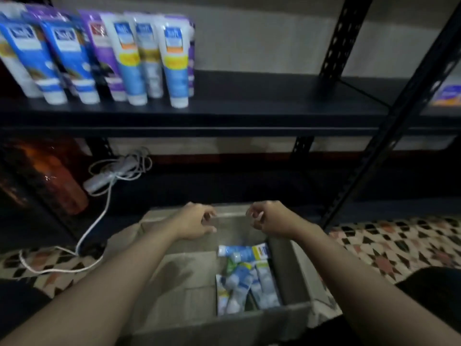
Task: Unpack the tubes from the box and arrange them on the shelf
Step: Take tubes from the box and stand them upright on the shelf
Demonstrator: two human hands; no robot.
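Two hands hang over the open box [294,275], and neither one holds anything; the big dark shelf [249,106] is up above, with a row of tubes on the shelf [129,58] standing on their caps at its left end, and lots of bare room to the right of them; the box sits on the floor below the shelf, right in front of the person; the left hand [194,221] is over the far edge of the box, with its fingers [209,216] loosely curled and open; the right hand [269,218] is just beside it, with its fingers curled in more, pinched on nothing that I can see; the tubes in the box [247,278] lie in a small heap in the right half, lower down than both hands and closer to the person; most of them point their long way toward the person and away, but the top one lies sideways; the heap is more under the right arm, so I think the right hand is the nearer one to dip down and pull back for the next tube.
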